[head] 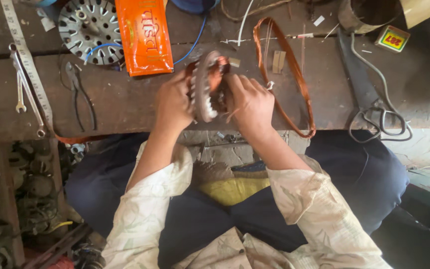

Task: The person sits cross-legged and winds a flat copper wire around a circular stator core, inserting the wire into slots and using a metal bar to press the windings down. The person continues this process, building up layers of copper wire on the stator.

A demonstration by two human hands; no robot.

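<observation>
A round toothed motor stator (206, 87), held on edge above the front of the wooden worktop (125, 107), sits between both hands. The left hand (174, 102) has its fingers clenched around one side; the right hand (251, 103) grasps the other. A copper wire loop (294, 79) lies just beside it, with pliers (78, 92) further left.

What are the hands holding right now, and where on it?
Both hands, left and right, hold a slotted motor stator on edge, gripping its opposite faces near the rim.
</observation>
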